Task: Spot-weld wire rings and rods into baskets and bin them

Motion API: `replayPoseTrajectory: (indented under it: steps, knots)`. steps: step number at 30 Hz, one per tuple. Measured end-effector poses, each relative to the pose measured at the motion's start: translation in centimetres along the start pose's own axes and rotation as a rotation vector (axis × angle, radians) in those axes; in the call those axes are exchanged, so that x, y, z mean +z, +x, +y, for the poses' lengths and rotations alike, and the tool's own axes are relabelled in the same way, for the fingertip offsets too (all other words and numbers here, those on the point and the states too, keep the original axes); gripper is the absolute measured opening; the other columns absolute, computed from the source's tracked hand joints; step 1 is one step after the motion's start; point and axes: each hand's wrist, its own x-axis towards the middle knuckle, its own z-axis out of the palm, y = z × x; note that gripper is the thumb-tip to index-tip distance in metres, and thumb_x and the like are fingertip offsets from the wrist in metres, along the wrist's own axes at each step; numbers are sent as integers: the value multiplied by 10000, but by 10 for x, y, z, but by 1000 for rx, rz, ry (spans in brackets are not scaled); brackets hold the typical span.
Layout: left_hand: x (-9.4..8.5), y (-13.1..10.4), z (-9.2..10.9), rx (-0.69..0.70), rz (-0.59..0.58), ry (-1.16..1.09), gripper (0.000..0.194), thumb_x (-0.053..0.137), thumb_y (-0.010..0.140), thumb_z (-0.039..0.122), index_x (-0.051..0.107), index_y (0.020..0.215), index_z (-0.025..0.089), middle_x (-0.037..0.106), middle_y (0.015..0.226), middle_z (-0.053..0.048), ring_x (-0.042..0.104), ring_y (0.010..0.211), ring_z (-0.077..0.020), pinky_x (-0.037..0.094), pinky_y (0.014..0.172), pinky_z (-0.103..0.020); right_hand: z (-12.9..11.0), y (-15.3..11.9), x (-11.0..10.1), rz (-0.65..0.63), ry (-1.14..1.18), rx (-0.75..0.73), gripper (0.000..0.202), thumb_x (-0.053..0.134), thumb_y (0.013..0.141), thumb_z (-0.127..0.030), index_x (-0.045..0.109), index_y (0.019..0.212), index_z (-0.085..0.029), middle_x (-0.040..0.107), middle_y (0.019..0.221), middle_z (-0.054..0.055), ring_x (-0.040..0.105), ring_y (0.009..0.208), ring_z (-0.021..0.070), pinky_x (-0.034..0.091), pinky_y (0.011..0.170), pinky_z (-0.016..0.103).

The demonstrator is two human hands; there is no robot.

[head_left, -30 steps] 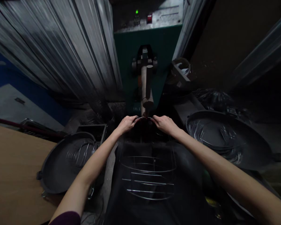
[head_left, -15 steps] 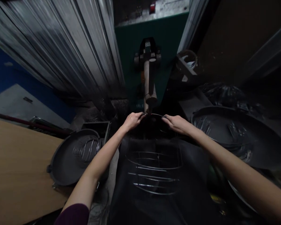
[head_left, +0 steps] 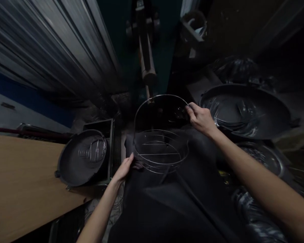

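Observation:
A round wire rack point(head_left: 160, 153) made of rings and cross wires rests on the dark cloth over my lap. Its top wire ring point(head_left: 162, 97) arches up just below the tip of the machine's copper-coloured rod point(head_left: 147, 69). My right hand point(head_left: 200, 118) pinches that top ring at its right side. My left hand point(head_left: 126, 167) has its fingers at the lower left rim of the wire rack.
A dark round pan point(head_left: 82, 157) with wire pieces lies at the left on a wooden table point(head_left: 20, 182). A larger dark pan point(head_left: 245, 111) of wire rings sits at the right. A black open box point(head_left: 101, 126) stands behind the left pan. Corrugated metal sheeting point(head_left: 53, 47) rises at the left.
Both hands were together at the rod's tip. My left hand has dropped to the rack's lower left rim, my right hand moved right along the ring, and my view tilted downward.

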Motion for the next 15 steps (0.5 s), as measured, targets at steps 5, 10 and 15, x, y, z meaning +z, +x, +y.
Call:
replayPoseTrajectory:
  steps: [5,10,15]
  knots:
    - [43,16,26,8,186,-515,429,398,898,543,647,947,196,674,777,-43,651,756,-163,517,703,-297,8,-24,7,57,221,58,377,290,967,-330,606,1085,-162,668,869,68,609,789,186,442,738,266]
    - [48,40,73,148,345,-624,158,493,889,277,624,871,192,325,377,85,445,452,-93,486,645,-213,109,-99,3,-16,36,355,378,330,968,-300,587,1205,-155,643,1159,82,592,1035,179,424,894,269]
    - [61,62,88,295,303,-598,421,338,956,429,517,668,180,250,338,70,288,410,-96,430,591,-195,216,-179,-4,-146,-348,847,346,485,899,-273,629,1105,-34,640,1091,231,598,1029,283,436,863,348]
